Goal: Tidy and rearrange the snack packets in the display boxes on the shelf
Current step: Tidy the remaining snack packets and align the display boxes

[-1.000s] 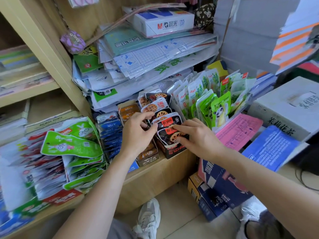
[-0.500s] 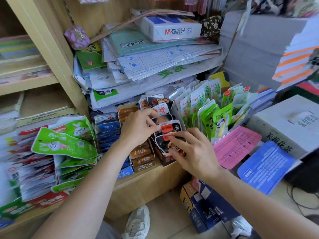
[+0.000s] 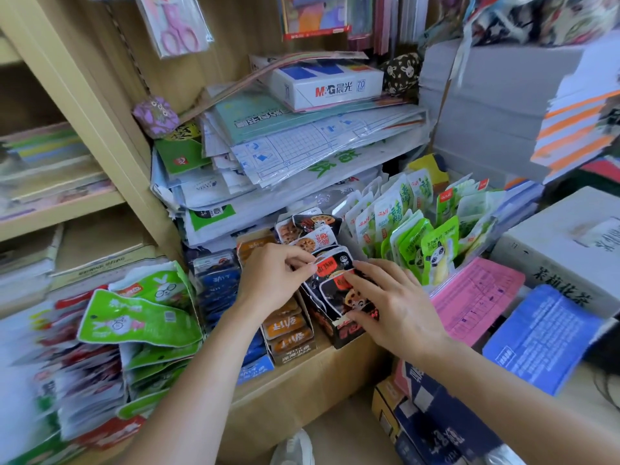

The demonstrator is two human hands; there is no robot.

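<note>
Pinching a packet (image 3: 330, 265) with our left hand (image 3: 271, 280), we press the right hand (image 3: 399, 307), fingers straight, on the front packet (image 3: 339, 297) at four o'clock.

Head view, close, down onto shelf (image 3: 302, 374)

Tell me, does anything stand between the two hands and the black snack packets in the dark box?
Nothing visible does. The left hand pinches the top of one of the black packets, and the right hand rests its fingers on the front one, inside the dark box.
</note>
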